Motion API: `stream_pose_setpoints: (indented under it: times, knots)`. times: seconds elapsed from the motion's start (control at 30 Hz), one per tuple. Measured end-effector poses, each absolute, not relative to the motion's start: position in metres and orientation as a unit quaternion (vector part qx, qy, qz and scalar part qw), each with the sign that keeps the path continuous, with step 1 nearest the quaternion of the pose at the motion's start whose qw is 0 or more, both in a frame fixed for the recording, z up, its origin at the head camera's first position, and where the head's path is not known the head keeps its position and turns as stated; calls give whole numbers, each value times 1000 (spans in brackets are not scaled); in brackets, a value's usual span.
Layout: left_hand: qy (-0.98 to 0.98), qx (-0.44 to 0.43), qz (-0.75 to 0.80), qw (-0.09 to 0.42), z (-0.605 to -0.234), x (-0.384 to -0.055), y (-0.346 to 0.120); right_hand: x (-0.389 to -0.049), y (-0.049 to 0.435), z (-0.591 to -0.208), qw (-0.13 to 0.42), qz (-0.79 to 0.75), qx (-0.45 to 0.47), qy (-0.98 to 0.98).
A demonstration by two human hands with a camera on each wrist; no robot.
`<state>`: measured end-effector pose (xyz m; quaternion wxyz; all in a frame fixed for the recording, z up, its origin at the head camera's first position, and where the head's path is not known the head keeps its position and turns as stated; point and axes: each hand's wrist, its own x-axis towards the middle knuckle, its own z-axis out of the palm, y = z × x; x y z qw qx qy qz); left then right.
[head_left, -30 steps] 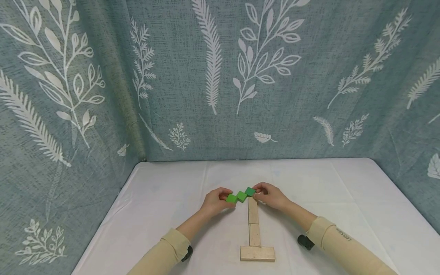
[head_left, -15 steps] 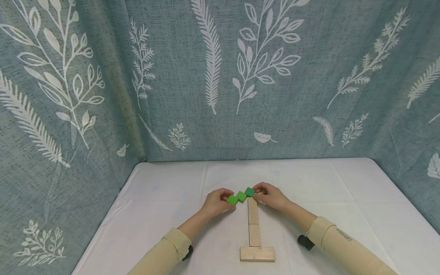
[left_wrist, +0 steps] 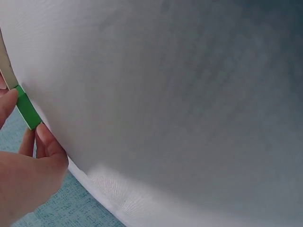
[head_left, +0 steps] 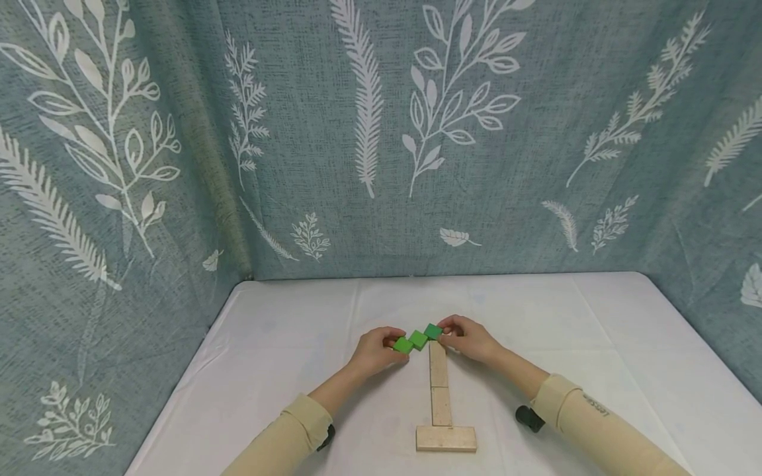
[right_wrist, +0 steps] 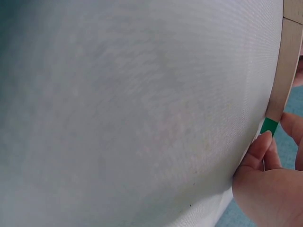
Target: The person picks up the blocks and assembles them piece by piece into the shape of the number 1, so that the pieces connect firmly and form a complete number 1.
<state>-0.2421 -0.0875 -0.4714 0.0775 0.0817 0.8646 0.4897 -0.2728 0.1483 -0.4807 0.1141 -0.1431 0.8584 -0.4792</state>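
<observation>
Three green blocks form a slanting row: a light green block (head_left: pixel 403 345) at the left, another light green block (head_left: pixel 418 340) in the middle, and a darker green block (head_left: pixel 432 331) at the upper right. My left hand (head_left: pixel 375 352) pinches the leftmost block between thumb and fingers. At the other end, my right hand (head_left: pixel 470 338) pinches the darker block (right_wrist: pixel 269 125), which sits at the far end of an upright line of wooden blocks (head_left: pixel 438 365). In the left wrist view, fingers (left_wrist: pixel 47 139) touch the end of a green block (left_wrist: pixel 29 111).
Below the line, a second wooden block (head_left: pixel 441 406) continues it toward a crosswise wooden block (head_left: pixel 446 439) near the front. All lie on a white-covered table (head_left: pixel 286 317). A blue-grey leaf-patterned curtain (head_left: pixel 286 158) stands behind and at both sides.
My left hand and the leftmost light green block have shifted slightly toward the right and front. The right hand and the wooden blocks look almost unmoved.
</observation>
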Motion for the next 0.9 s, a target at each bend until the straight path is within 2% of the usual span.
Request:
stream_pose_setpoints:
  times: [0.63,0.9]
  knots:
    - [865,80,490,79,-472,-242,-87,-273,150,-483,110,-481,-144,858]
    - [862,71,497,68,-472,-241,-88,-270,152,-480,127,-482,-129,857]
